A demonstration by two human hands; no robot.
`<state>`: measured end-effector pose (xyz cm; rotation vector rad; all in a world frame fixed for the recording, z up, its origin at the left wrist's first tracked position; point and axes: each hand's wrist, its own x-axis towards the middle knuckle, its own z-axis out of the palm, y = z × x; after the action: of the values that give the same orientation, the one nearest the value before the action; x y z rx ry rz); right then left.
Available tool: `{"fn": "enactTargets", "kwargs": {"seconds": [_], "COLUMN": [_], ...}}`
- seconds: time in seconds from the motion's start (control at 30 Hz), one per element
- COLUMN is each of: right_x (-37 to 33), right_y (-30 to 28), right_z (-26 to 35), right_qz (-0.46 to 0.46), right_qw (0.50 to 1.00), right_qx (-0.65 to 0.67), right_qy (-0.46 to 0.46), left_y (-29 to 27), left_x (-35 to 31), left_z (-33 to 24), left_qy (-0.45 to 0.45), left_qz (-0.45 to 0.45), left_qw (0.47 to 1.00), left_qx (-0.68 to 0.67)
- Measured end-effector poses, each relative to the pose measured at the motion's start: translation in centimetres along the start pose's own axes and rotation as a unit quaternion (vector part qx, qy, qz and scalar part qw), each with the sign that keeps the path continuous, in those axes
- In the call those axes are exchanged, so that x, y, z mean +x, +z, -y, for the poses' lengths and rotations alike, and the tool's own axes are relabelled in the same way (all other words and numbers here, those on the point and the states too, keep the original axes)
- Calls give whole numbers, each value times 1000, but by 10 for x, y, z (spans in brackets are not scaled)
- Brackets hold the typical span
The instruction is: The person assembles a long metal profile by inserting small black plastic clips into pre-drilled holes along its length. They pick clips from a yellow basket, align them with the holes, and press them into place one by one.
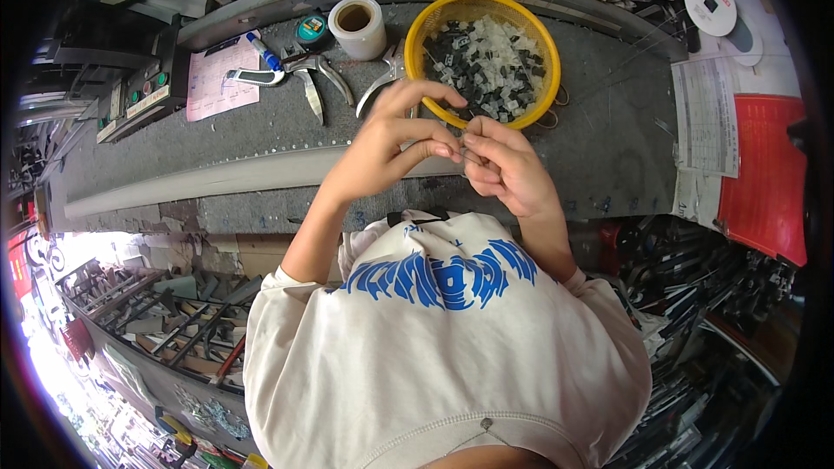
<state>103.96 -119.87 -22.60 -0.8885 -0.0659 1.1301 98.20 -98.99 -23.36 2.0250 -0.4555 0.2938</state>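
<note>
My left hand (pixel 375 143) and my right hand (pixel 519 172) meet over the bench, just in front of a yellow plastic basket (pixel 412 54). Thumb and fingers of both hands are pinched around something small and thin, dark where it shows between the fingertips; its kind is too small to tell. The left index finger arches above the pinch, near the basket's front rim. Inside the basket lies a heap of small plastic pieces (pixel 512 48), some black and some clear or whitish.
Left of the basket stand a tape roll (pixel 357 28) and a round teal-and-black tape measure (pixel 312 30). Pliers (pixel 334 78), a utility knife (pixel 257 77) and a blue marker (pixel 263 51) lie near a pink sheet (pixel 208 91). A long grey strip (pixel 191 177) runs along the bench front.
</note>
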Motion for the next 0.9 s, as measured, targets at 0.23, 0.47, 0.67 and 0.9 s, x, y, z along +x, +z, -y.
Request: {"fn": "enactTargets", "kwargs": {"seconds": [0.23,0.47,0.67,0.9], "right_x": [0,-3,-5,-7], "right_y": [10,6,11,19], "right_z": [-10,-5,-6,-8], "right_qz": [-56,-9,-83,-160], "right_qw": [980,994,983,954], "right_qx": [-114,-82,-121,-193], "right_qy": [-151,-75,-110,-161], "left_y": [39,34,37,40], "left_x": [-11,-10,-10,-12], "left_z": [1,9,8,3], "left_qy": [-200,-147,-202,-213], "left_qz": [-113,-78,-133,-140], "left_qw": [859,917,892,877], "left_qx": [-458,-363,-381,-406]}}
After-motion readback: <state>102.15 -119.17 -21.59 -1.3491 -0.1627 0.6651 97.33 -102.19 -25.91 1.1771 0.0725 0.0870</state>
